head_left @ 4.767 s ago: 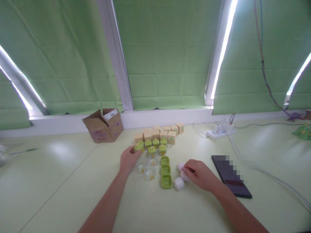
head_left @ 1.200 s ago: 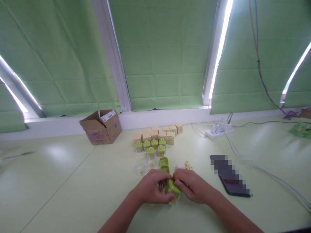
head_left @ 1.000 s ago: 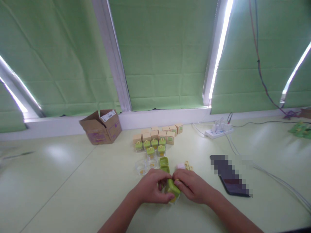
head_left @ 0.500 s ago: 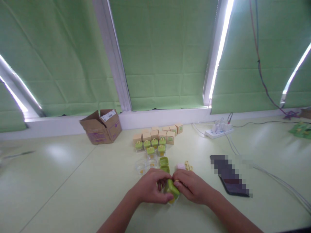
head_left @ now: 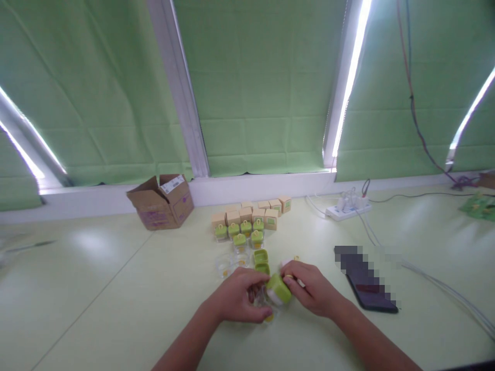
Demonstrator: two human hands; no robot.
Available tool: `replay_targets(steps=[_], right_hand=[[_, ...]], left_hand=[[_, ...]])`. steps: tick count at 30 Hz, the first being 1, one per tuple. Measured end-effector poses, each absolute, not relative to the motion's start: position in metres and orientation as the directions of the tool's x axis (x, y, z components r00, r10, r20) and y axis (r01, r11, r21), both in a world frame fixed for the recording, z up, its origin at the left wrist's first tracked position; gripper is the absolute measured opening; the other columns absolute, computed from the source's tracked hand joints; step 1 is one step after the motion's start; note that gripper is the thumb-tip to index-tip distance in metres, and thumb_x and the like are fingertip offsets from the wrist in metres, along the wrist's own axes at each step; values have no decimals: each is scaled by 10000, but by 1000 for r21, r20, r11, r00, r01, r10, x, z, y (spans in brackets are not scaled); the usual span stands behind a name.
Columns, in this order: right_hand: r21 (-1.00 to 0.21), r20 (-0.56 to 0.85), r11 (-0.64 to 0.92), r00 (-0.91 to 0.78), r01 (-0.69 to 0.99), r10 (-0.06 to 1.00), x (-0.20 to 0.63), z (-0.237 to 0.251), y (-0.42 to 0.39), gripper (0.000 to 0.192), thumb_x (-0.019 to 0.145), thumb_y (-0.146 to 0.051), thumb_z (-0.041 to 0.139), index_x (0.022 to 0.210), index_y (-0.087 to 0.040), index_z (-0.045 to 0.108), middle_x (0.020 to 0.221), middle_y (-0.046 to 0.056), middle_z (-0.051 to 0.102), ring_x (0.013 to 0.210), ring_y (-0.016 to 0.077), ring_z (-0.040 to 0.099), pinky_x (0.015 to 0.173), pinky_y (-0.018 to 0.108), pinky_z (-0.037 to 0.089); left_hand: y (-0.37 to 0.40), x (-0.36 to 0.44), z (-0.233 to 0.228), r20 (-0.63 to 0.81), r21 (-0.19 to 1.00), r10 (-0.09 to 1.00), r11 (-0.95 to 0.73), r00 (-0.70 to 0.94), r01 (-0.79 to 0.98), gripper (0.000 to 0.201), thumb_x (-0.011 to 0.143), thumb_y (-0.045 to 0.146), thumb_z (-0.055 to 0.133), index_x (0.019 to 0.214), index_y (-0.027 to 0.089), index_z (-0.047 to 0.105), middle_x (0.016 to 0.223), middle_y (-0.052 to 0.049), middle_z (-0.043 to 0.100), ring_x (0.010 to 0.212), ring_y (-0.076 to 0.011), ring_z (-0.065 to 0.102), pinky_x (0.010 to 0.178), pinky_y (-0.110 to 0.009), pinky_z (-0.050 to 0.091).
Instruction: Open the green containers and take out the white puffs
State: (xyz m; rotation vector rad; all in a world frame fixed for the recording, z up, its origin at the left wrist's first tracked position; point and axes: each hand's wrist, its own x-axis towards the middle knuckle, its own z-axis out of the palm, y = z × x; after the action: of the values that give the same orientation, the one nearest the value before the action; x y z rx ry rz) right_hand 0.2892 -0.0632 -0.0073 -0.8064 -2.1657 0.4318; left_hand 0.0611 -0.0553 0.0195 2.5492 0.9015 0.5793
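My left hand (head_left: 243,296) is curled around a small clear container (head_left: 268,309) with a yellow spot on it. By its yellow loop, my right hand (head_left: 311,288) pinches a green lid (head_left: 281,289), tilted so that a white part shows underneath. The lid sits just up and to the right of the clear container, apart from most of it. Beyond my hands lie two hollow green lids (head_left: 261,256), turned open side up. A pinkish-white piece (head_left: 285,262) and a yellow loop (head_left: 296,258) are partly hidden behind my right hand.
Several green-lidded clear containers (head_left: 240,240) stand in rows before small tan boxes (head_left: 270,219). Empty clear containers (head_left: 224,265) are left of the hollow lids. An open cardboard box (head_left: 164,203), a white power strip (head_left: 348,210) with cables and a dark phone (head_left: 367,286) surround them.
My right hand has lifted the green lid up and right off the clear container, baring its white underside. The left hand keeps hold of the container, nearly still.
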Motion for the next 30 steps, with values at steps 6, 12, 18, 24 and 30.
replay_targets(steps=[6, 12, 18, 24, 30], right_hand=[[-570, 543, 699, -441, 432, 715, 296, -5, -61, 204, 922, -250, 397, 774, -181, 519, 719, 25, 565, 666, 135, 493, 641, 257, 384], [-591, 486, 667, -459, 454, 744, 298, -2, -61, 248, 910, -254, 420, 706, -171, 532, 656, 3, 547, 619, 117, 481, 610, 239, 358], [-662, 416, 632, -505, 402, 756, 299, 1, -60, 263, 892, -236, 448, 655, -163, 534, 603, -22, 503, 569, 96, 447, 554, 219, 326], [-798, 195, 477, -592, 368, 782, 300, -5, -60, 239, 847, -200, 480, 615, -160, 521, 550, -40, 507, 514, 80, 458, 499, 185, 335], [-835, 68, 384, -620, 393, 781, 303, -7, -62, 240, 846, -220, 475, 616, -164, 518, 478, -61, 458, 433, 67, 420, 433, 172, 298]], left_hand=[[-57, 62, 27, 235, 460, 631, -742, 739, 487, 274, 616, 339, 690, 821, 169, 626, 621, 29, 557, 573, -112, 510, 611, -218, 406], [-57, 58, 26, 222, 430, 634, -746, 741, 509, 358, 619, 341, 686, 944, 196, 643, 707, 5, 605, 626, -135, 521, 623, -228, 411], [-54, 52, 23, 213, 399, 644, -744, 735, 536, 380, 630, 353, 680, 977, 204, 641, 787, -13, 635, 691, -152, 548, 671, -238, 434], [-53, 50, 21, 178, 386, 649, -737, 739, 554, 399, 639, 366, 675, 1003, 208, 636, 816, -19, 644, 698, -154, 556, 677, -239, 445], [-54, 48, 24, 139, 383, 659, -724, 740, 573, 416, 643, 368, 676, 1025, 210, 633, 842, -23, 662, 703, -161, 579, 690, -249, 448]])
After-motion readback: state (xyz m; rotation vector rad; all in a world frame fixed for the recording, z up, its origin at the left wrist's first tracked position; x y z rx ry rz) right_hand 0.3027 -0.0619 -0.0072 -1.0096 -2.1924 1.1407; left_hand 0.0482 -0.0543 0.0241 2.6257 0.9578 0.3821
